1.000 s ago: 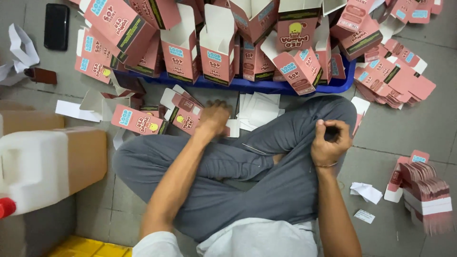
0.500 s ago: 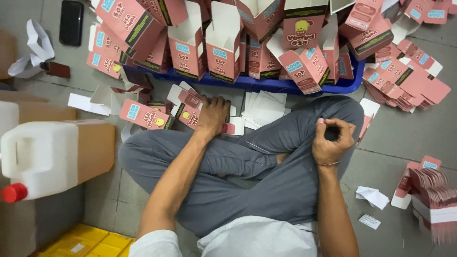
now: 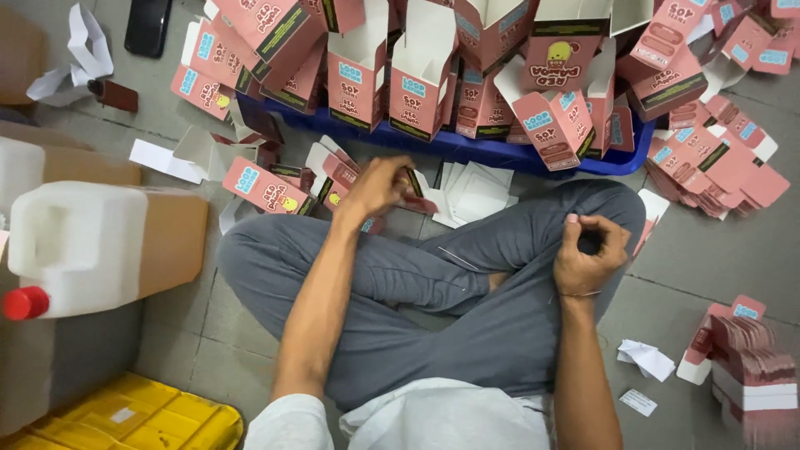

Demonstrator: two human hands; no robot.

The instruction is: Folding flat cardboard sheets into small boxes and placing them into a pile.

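Right hand (image 3: 587, 250), right of centre: fingers curled narrow over the knee, contents not discernible. Left hand (image 3: 377, 185), centre: fingers closed on a flat pink carton (image 3: 414, 190) above the floor pile. Beyond, upper frame: blue tray (image 3: 467, 148) of erected cartons.

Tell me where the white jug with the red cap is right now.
The white jug lies on its side at the left edge of the head view, red cap pointing left, on a brown cardboard box beside the person's left knee, above the yellow crate.
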